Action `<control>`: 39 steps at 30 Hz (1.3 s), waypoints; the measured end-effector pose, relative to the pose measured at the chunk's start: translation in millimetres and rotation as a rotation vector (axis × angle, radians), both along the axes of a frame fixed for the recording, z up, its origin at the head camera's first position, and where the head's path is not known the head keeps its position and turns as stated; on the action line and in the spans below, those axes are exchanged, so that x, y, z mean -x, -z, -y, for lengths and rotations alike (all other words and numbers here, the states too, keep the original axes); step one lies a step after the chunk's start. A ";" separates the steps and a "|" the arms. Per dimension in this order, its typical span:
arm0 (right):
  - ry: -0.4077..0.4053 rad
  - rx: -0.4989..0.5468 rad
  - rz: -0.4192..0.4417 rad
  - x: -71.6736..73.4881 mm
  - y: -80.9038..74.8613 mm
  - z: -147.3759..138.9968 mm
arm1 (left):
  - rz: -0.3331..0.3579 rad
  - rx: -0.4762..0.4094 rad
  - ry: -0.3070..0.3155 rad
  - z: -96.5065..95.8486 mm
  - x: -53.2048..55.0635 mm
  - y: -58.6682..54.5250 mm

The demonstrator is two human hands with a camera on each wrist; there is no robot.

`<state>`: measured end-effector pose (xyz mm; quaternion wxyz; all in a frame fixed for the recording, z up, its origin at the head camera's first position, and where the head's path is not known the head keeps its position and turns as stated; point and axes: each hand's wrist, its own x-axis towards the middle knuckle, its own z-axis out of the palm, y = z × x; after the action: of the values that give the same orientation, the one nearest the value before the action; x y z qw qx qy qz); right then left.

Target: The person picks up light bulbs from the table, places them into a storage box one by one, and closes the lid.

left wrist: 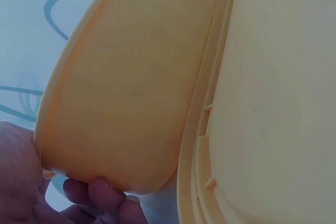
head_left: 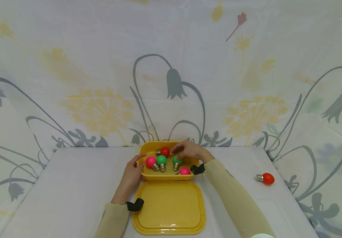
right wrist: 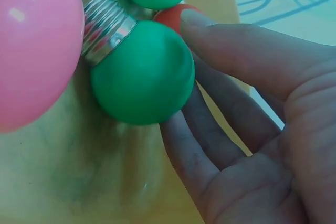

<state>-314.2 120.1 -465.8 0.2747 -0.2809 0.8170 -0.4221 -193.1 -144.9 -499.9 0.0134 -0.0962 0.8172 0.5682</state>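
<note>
A yellow tray (head_left: 168, 178) holds several small light bulbs. My left hand (head_left: 133, 172) grips its left end; in the left wrist view the fingertips (left wrist: 107, 192) lie along its wall. My right hand (head_left: 190, 150) reaches in over the back right side. Its thumb and fingers are spread around a green bulb (right wrist: 144, 74), and the thumb tip overlaps a red bulb (head_left: 165, 152). Another green bulb (head_left: 161, 160) lies beside a pink bulb (head_left: 151, 162) on the left. A second pink bulb (head_left: 185, 171) sits at the front right, large in the right wrist view.
In front of the tray a yellow lid (head_left: 169, 208) lies flat on the white table (head_left: 79, 188). Farther right, a single red bulb (head_left: 268, 178) rests on the table on its side. A flower-patterned cloth (head_left: 114, 66) hangs behind and along the sides.
</note>
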 end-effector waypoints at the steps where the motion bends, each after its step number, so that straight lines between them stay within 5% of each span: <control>1: 0.002 0.006 -0.006 0.4 0.4 -0.3 | -0.003 -0.001 0.000 -0.2 0.2 0.0; 16: 0.084 0.067 -0.003 -2.8 -1.7 -0.4 | 0.003 0.021 -0.007 -2.9 -0.9 -0.5; 39: 0.095 0.143 -0.023 -10.1 -18.0 -2.7 | -0.043 0.054 0.003 -2.6 -1.5 -0.4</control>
<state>-304.1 122.8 -447.8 0.2240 -0.2656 0.8003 -0.4887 -191.6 -142.3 -499.5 -0.0057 -0.0831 0.8326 0.5476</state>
